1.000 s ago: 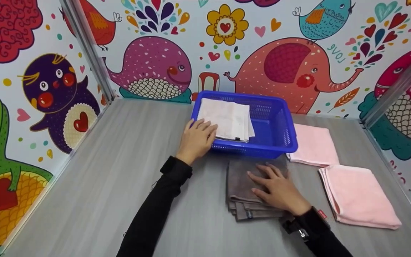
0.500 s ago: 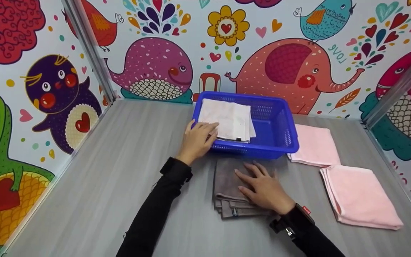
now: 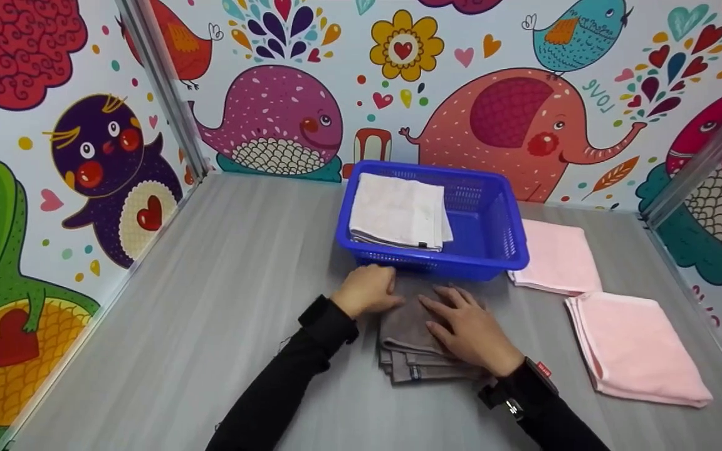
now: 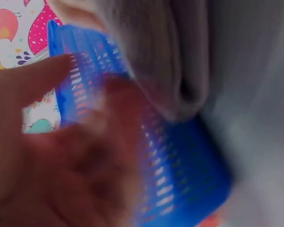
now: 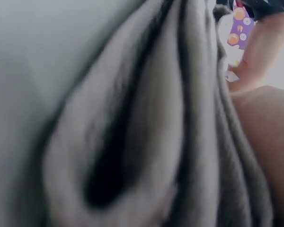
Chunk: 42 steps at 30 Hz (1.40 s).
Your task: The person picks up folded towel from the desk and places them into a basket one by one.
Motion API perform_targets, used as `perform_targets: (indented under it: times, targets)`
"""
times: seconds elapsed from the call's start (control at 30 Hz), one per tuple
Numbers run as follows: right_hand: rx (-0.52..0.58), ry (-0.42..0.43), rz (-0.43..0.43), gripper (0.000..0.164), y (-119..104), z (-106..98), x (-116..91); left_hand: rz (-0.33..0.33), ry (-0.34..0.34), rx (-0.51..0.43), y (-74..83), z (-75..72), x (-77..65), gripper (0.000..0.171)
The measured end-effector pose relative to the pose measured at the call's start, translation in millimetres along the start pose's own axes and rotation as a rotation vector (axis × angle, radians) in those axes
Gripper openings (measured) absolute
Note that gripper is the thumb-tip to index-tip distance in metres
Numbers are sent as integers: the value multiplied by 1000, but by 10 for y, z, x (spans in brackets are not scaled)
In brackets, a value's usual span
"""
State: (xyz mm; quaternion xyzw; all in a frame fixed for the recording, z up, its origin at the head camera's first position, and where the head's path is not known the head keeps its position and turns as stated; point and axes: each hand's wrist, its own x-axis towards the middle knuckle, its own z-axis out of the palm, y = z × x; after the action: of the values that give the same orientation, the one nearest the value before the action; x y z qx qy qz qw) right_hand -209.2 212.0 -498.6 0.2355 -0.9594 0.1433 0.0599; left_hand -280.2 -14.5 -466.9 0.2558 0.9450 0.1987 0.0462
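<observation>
While the right hand [image 3: 477,335] lies spread on the grey towel [image 3: 411,322], seemingly pressing rather than gripping, the left hand [image 3: 367,291] is bent at the towel's far left corner; blur hides how far its fingers close, and I cannot tell whether it has hold of anything. The folded towel sits on the table [image 3: 261,263], just in front of the basket [image 3: 480,262], where white cloths [image 3: 398,210] lie. Its near edges are stepped, not flush, so a pinch catching only the upper layers could unfold it. Uneven pressure from the right palm might skew the layers, and the left knuckles, so near the basket, could nudge it.
</observation>
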Motion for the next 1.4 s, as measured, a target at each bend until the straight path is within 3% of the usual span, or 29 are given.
perform_targets:
  times: [0.1, 0.17, 0.23, 0.33, 0.4, 0.53, 0.67, 0.83, 1.07, 1.3, 1.4]
  targets:
    - [46, 26, -43, 44, 58, -10, 20, -165, -132, -10, -41, 32, -36, 72]
    - [81, 34, -62, 47, 122, -43, 22, -194, -157, -29, -65, 39, -42, 87]
    - [131, 36, -58, 54, 215, -102, 13, -194, -159, -33, -85, 49, -29, 85]
    - [204, 13, 7, 67, 403, -226, -32, -171, -169, -68, -102, 77, 11, 60]
    - [247, -11, 73, 77, 535, -299, -69, -163, -185, -120, -111, 102, 41, 53]
    - [365, -90, 192, 94, 721, -368, -96, -147, -206, -213, -107, 135, 76, 48]
    - [492, -145, 242, 99, 775, -319, -77, -112, -199, -248, -84, 144, 78, 47]
    - [544, -190, 245, 97, 792, -279, -96, -48, -235, -290, -95, 152, 66, 51]
    - [582, -281, 209, 86, 830, -363, -132, -10, -354, -337, -101, 112, 47, 92]
    - [631, -320, 150, 80, 795, -576, -167, 146, -351, -357, -79, -33, 28, 48]
    - [659, -304, 150, 84, 749, -727, -193, 207, -340, -408, -73, -152, 2, 47]
